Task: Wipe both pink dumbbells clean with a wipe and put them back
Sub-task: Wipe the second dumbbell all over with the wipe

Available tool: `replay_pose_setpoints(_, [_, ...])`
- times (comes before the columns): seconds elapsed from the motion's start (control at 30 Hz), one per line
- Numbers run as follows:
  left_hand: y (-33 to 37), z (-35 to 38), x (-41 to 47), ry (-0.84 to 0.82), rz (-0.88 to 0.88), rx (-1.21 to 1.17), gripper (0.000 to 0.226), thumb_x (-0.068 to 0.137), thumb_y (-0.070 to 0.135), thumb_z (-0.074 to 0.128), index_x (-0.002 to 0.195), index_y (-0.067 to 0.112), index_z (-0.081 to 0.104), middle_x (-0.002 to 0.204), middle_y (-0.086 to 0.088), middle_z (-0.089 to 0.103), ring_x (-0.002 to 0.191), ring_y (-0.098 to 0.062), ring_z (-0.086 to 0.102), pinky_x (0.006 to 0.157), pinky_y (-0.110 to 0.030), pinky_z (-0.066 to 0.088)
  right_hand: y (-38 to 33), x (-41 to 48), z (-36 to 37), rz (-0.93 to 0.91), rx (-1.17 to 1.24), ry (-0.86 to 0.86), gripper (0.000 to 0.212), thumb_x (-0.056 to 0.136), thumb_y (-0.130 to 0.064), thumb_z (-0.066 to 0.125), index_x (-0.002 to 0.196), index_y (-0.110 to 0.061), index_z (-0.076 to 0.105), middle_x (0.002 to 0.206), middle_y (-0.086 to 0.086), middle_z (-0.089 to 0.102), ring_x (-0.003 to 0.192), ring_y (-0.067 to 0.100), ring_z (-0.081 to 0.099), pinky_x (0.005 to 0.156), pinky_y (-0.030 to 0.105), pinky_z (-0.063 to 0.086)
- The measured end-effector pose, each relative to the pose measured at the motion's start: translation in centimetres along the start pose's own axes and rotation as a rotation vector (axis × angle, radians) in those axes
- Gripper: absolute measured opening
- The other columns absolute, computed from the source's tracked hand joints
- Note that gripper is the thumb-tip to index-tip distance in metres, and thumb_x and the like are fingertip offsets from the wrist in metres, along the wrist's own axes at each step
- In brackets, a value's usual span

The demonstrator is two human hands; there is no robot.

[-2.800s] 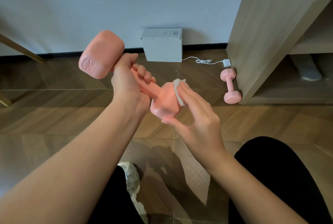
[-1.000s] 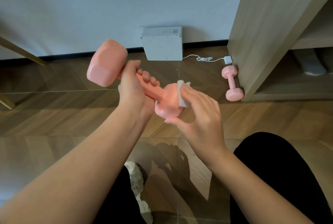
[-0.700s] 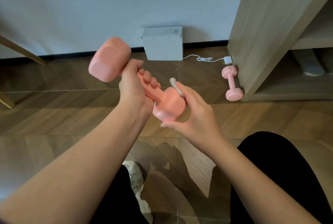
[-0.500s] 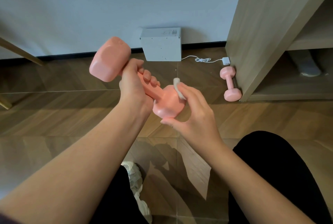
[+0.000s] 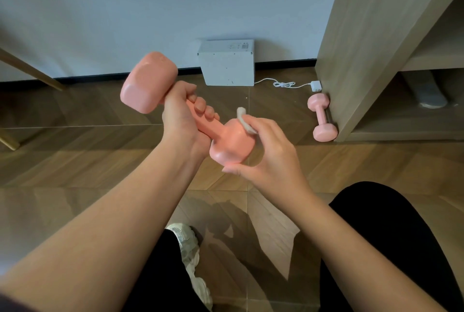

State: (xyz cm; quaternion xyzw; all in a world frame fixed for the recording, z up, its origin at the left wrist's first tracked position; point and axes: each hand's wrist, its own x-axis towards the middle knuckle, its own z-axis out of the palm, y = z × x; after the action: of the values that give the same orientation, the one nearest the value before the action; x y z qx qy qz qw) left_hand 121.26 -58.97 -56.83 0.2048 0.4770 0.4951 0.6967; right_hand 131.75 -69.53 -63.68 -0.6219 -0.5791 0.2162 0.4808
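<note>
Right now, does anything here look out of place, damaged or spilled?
Nothing stands out. The left hand grips the lifted pink dumbbell, the right hand holds the wipe on its lower head, and the second pink dumbbell lies beside the wooden shelf unit.

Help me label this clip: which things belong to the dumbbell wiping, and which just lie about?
Job: held dumbbell, wipe, left hand, right hand, floor dumbbell.
Lying about: white box, charger cable.

Apparently a home room: wood-pattern floor (image 5: pixel 75 161), pale wall (image 5: pixel 125 10) with dark skirting (image 5: pixel 283 62), wooden shelf unit (image 5: pixel 364 35).
</note>
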Motion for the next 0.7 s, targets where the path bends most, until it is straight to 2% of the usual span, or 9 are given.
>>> replay_pose_setpoints(0.07, [-0.1,-0.1,-0.1,-0.03,-0.011,0.022,0.031,0.08,0.017,0.052,0.054,0.019,0.033,0.046,0.003,0.027,0.04,-0.017,0.025,0.05,-0.025,0.033,0.0,0.3,-0.3,0.07,0.081,-0.146,0.097,0.06,-0.031,0.094,0.144,-0.026,0.045,0.139,-0.018,0.048,0.126,-0.007,0.043,0.103,0.012,0.037])
replay_pose_setpoints(0.13, [-0.2,-0.1,-0.2,-0.085,-0.034,0.008,0.033,0.08,0.017,0.051,0.052,0.02,0.034,0.046,0.004,0.025,0.04,-0.016,0.023,0.048,-0.025,0.031,0.3,0.4,-0.7,0.117,0.214,-0.245,0.096,0.063,-0.028,0.094,0.144,-0.029,0.042,0.142,-0.02,0.046,0.128,-0.008,0.044,0.103,0.015,0.04])
replay_pose_setpoints(0.23, [-0.5,0.2,-0.2,-0.152,-0.035,-0.049,0.03,0.084,0.019,0.053,0.058,0.019,0.037,0.049,0.004,0.028,0.039,-0.014,0.025,0.044,-0.023,0.031,0.4,0.1,-0.8,0.137,0.381,-0.2,0.088,0.066,-0.017,0.093,0.14,-0.025,0.046,0.137,-0.017,0.052,0.124,-0.002,0.052,0.099,0.018,0.048])
replay_pose_setpoints(0.33, [-0.9,0.7,-0.2,-0.091,-0.008,-0.037,0.025,0.086,0.022,0.062,0.07,0.015,0.044,0.057,0.001,0.043,0.045,-0.013,0.041,0.046,-0.024,0.039,0.2,-0.1,-0.2,0.068,0.232,-0.052,0.089,0.064,-0.021,0.093,0.139,-0.022,0.046,0.139,-0.015,0.049,0.127,-0.003,0.047,0.102,0.017,0.043])
replay_pose_setpoints(0.4, [-1.2,0.8,-0.2,-0.022,-0.06,-0.043,0.024,0.085,0.025,0.068,0.077,0.014,0.048,0.061,0.001,0.048,0.051,-0.013,0.049,0.053,-0.026,0.044,0.3,-0.2,0.1,-0.089,0.049,0.056,0.085,0.068,-0.023,0.091,0.139,-0.01,0.046,0.139,-0.003,0.048,0.128,0.003,0.045,0.104,0.019,0.04])
replay_pose_setpoints(0.5, [-1.3,0.8,0.0,0.052,-0.158,-0.118,0.026,0.086,0.03,0.068,0.08,0.017,0.047,0.055,0.005,0.043,0.046,-0.01,0.041,0.051,-0.023,0.04,0.9,-0.5,0.7,-0.299,-0.191,0.16,0.081,0.071,-0.023,0.089,0.137,0.001,0.048,0.141,0.013,0.051,0.131,0.022,0.048,0.106,0.034,0.043])
replay_pose_setpoints(0.63, [-0.8,1.0,0.3,0.04,-0.109,-0.102,0.034,0.091,0.034,0.06,0.07,0.019,0.038,0.051,0.007,0.032,0.04,-0.01,0.028,0.044,-0.021,0.029,0.9,-1.0,2.0,-0.348,-0.299,0.277,0.084,0.07,-0.032,0.085,0.137,-0.01,0.04,0.141,0.009,0.046,0.129,0.023,0.049,0.099,0.029,0.04])
replay_pose_setpoints(0.7, [-0.5,1.0,0.4,0.005,-0.111,-0.093,0.034,0.091,0.035,0.058,0.069,0.019,0.037,0.051,0.006,0.031,0.04,-0.011,0.027,0.043,-0.021,0.028,1.0,-1.0,2.0,-0.403,-0.286,0.305,0.083,0.071,-0.032,0.086,0.136,-0.01,0.039,0.139,0.008,0.041,0.129,0.025,0.048,0.1,0.032,0.043])
